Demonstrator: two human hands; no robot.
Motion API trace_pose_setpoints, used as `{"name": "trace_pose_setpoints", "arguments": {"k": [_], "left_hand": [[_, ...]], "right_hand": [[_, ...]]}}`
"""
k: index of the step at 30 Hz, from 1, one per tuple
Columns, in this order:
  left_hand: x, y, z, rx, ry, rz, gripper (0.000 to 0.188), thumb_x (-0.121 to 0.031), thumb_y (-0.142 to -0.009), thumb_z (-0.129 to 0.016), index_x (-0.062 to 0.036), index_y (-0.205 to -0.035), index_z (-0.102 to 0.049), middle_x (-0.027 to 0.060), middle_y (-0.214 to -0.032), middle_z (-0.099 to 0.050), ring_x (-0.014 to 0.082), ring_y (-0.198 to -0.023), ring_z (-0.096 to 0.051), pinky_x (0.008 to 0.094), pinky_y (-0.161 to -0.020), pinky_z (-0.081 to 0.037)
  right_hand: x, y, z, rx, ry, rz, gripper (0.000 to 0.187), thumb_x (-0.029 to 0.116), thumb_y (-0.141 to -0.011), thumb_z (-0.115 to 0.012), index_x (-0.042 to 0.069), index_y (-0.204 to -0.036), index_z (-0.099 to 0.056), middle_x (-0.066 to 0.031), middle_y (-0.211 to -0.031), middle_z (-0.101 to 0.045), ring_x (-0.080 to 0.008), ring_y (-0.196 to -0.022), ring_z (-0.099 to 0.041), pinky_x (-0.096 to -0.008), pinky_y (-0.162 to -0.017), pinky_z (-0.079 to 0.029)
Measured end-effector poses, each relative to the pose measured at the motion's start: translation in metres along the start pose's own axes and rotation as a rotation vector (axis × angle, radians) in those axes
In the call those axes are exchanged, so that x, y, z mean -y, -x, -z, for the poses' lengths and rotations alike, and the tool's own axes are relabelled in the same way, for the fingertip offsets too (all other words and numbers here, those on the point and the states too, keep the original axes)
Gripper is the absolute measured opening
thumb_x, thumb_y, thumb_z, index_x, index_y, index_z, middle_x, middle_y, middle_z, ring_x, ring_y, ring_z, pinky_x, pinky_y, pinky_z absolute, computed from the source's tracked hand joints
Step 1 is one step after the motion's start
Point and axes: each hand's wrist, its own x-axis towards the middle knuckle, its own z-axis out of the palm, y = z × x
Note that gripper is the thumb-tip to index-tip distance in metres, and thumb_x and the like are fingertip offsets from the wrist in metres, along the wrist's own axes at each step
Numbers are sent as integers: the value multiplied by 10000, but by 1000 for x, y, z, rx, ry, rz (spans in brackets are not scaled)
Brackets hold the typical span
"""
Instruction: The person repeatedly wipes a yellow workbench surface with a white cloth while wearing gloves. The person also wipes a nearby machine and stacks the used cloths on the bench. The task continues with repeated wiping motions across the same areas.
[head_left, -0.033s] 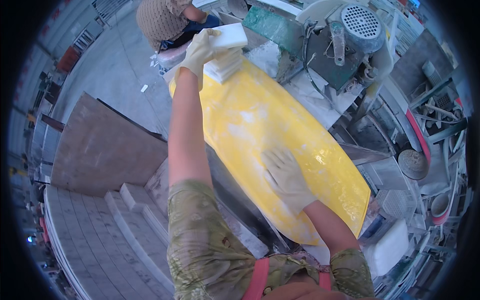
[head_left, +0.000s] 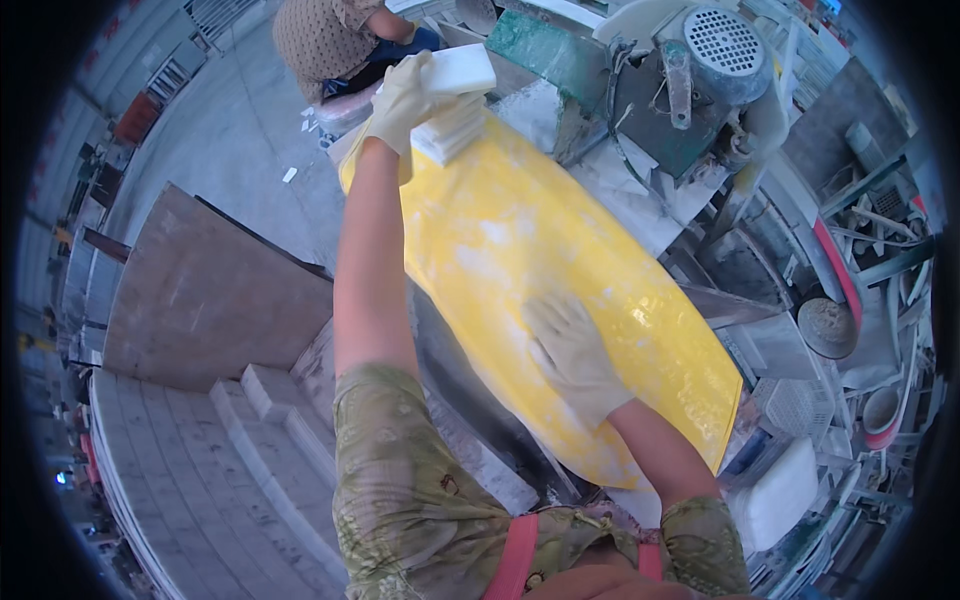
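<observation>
A long yellow sheet (head_left: 560,250), smeared with white powder, covers the work surface in front of me. At its far end stands a small stack of white slabs (head_left: 448,135). My gloved left hand (head_left: 398,108) is closed on the left end of the top white slab (head_left: 464,70), which sits at an angle to those below. The thumb side of that hand is partly hidden. Nearer to me, my gloved right hand (head_left: 575,355) lies flat on the yellow sheet, fingers stretched out, holding nothing.
Beyond the stack, a person (head_left: 325,50) sits with their back to me. A dusty machine with a round vented motor (head_left: 722,42) stands at far right. Grey slabs (head_left: 200,450) are piled at left beside a brown board (head_left: 210,290). A white container (head_left: 785,495) is at near right.
My left forearm has shifted slightly to the left, its hand still on the top slab. The right hand stays in place on the yellow sheet.
</observation>
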Motion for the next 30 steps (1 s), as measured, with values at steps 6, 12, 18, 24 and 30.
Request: {"name": "trace_pose_setpoints", "arguments": {"k": [6,12,18,24,30], "left_hand": [[-53,24,-10,-122,-404,10,976,-490,-724,-852,-186,-1536,-406,113,-1509,-435,414,-1331,-441,683,-965,-385],[-59,37,-27,-400,-63,380,1109,-584,-597,-912,-83,-1477,-459,372,-1604,-204,517,-1498,-216,650,-1145,-251],[-27,15,-23,-215,-19,377,1130,-551,-545,-947,-57,-1447,-477,426,-1569,-228,552,-1386,-411,483,-1129,-417],[-19,7,-9,-102,-100,374,1223,-605,-531,-937,-43,-1500,-445,397,-1474,-417,503,-1336,-498,487,-1095,-449],[-6,1,-11,-74,-187,170,1099,-483,-590,-955,-97,-1494,-463,297,-1331,-549,453,-1254,-557,469,-1031,-483]], "right_hand": [[1,-1,0,-30,65,4,455,221,-995,-556,-8,-1389,-562,-199,-1416,-575,-368,-1391,-462,-508,-1227,-266],[-1,2,-5,-69,-1,8,453,224,-992,-564,-4,-1383,-565,-197,-1410,-578,-367,-1389,-463,-512,-1226,-267],[-2,2,-5,-76,19,12,434,219,-988,-567,0,-1362,-577,-191,-1401,-584,-363,-1380,-471,-513,-1220,-275],[-3,1,-4,-7,67,-11,426,216,-995,-563,-8,-1356,-580,-197,-1406,-580,-364,-1377,-475,-514,-1211,-287],[0,0,-1,-67,28,6,428,211,-996,-570,-12,-1362,-572,-200,-1408,-577,-375,-1372,-478,-519,-1209,-288]]}}
